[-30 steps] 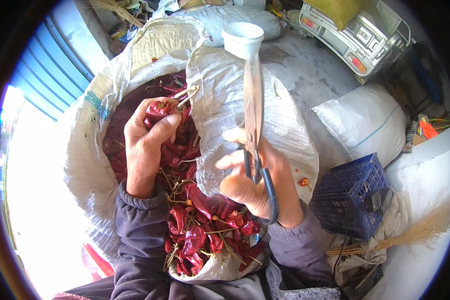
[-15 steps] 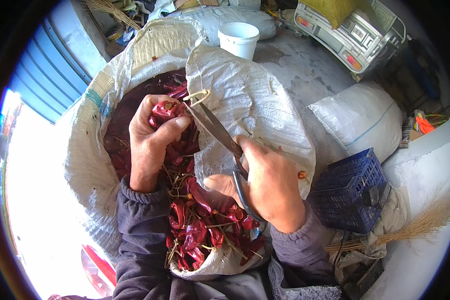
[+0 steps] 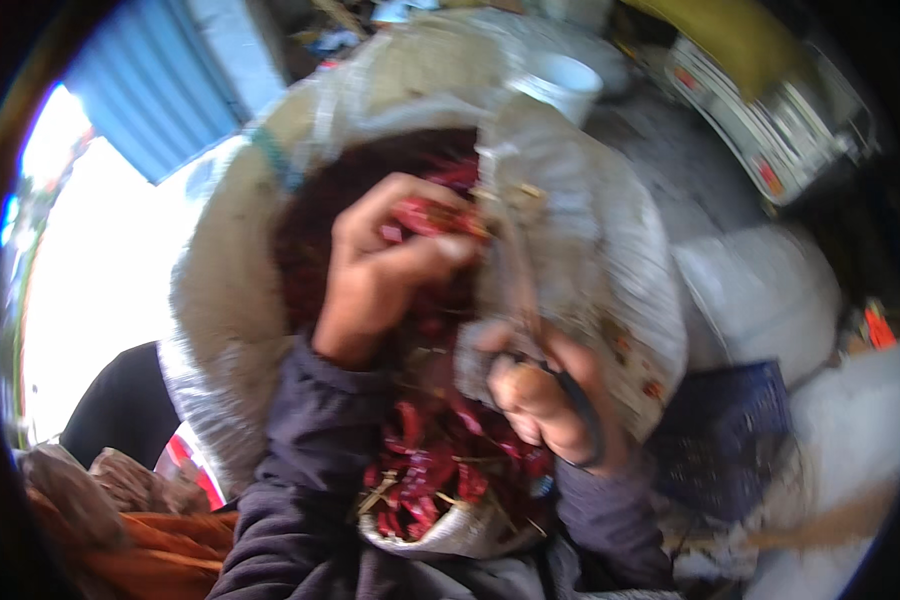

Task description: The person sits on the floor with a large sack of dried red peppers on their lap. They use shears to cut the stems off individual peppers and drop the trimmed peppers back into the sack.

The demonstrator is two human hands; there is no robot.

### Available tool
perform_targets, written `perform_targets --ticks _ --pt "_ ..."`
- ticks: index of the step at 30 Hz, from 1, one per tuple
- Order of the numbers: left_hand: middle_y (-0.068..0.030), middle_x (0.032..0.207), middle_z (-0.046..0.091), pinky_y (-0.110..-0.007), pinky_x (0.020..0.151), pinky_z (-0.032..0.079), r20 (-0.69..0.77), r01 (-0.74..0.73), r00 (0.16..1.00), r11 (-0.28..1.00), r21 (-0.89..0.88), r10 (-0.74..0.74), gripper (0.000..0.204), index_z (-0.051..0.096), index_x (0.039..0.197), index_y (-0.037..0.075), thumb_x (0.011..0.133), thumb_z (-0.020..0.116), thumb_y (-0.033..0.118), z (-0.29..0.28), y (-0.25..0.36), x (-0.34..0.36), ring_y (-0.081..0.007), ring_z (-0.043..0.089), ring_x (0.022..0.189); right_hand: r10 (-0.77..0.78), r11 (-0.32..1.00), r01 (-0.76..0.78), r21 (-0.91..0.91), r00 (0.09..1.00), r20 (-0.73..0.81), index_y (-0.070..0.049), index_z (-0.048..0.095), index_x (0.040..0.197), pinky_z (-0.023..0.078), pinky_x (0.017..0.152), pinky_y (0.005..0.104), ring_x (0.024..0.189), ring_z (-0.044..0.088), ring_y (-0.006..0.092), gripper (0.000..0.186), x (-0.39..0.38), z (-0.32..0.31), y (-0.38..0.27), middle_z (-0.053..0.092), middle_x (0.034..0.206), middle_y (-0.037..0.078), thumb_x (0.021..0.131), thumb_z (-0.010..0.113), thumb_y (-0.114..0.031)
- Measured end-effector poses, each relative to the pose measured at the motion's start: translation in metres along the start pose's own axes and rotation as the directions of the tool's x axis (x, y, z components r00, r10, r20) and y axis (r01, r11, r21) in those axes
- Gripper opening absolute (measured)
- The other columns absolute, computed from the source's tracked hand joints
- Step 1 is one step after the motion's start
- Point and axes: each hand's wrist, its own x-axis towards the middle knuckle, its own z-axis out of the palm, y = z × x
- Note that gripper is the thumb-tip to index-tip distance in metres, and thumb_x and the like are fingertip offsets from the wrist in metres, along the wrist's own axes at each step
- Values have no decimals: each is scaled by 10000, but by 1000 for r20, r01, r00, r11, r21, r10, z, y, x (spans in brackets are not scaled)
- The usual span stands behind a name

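The picture is smeared by motion. My left hand (image 3: 385, 265) is closed round a dried red chili (image 3: 428, 215) over the mouth of a big white woven sack (image 3: 220, 330). My right hand (image 3: 555, 395) grips scissors (image 3: 518, 275) by their dark handles. The blades point up and away, with their tips close to the chili's stem end; contact is too blurred to tell. A small pale bit (image 3: 530, 190) shows just right of the blades against the sack's flap. Below my hands, several dried red chilies (image 3: 420, 455) with pale stems fill a smaller white sack (image 3: 460, 535).
A white bucket (image 3: 562, 85) stands behind the big sack. Along the right are a stuffed white sack (image 3: 765, 290), a blue plastic crate (image 3: 730, 430) and a white vehicle's rear (image 3: 760, 120). Orange cloth (image 3: 175, 550) lies at lower left, beside a blue corrugated panel (image 3: 160, 85) farther back.
The whole view has swung, shifting the scene rightward and bringing the orange cloth into sight. The scissors have turned more upright, and the long stem no longer shows on the chili.
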Motion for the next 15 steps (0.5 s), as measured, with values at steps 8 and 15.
perform_targets --ticks 8,15 --pt "-41 828 652 -241 595 424 31 -91 995 988 -123 95 105 679 982 21 883 707 38 0 -37 8 -93 545 634 -450 805 398 440 893 15 -23 534 1305 329 390 220 469 400 45 691 8 -15 -7 552 748 -8 982 658 -621" --pt "-43 832 652 -253 597 455 -23 -31 999 974 -226 26 236 663 1060 22 874 751 138 -8 -39 7 -111 577 645 -510 704 587 400 810 -290 -48 515 1416 560 643 304 738 683 195 895 18 -41 -24 706 938 89 970 419 -818"
